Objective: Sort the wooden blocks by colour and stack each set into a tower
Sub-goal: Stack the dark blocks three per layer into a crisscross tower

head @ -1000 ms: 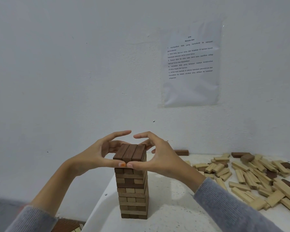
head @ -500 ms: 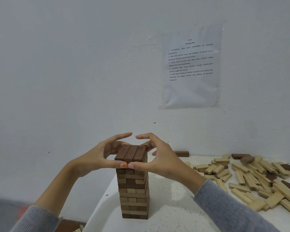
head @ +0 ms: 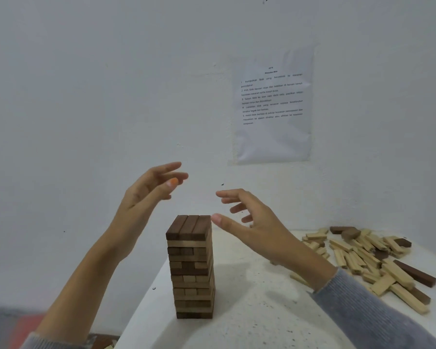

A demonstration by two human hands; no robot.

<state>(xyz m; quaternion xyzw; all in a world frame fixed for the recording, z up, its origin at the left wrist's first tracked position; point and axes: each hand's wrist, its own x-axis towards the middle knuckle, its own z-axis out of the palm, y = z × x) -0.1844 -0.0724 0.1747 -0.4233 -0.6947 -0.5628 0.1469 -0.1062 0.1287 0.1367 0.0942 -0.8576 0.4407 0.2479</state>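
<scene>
A tall tower (head: 192, 268) of dark and lighter brown wooden blocks stands near the left edge of the white table (head: 249, 311), topped by three dark blocks side by side. My left hand (head: 149, 190) hovers up and to the left of the tower top, fingers spread, holding nothing. Just right of the top layer my right hand (head: 252, 220) is lifted with fingers loose and empty; its thumb tip lies close to the top block's right edge. A heap of loose pale blocks (head: 368, 263) with a few dark blocks (head: 415, 273) among them lies at the right.
The table's left edge runs just left of the tower, with the floor below. A white wall stands close behind, with a printed sheet of paper (head: 273, 107) taped to it. Bare tabletop lies between the tower and the heap.
Both hands have let go of the tower's top layer and lifted away, the left up and leftward, the right up and rightward. The tower stands unchanged.
</scene>
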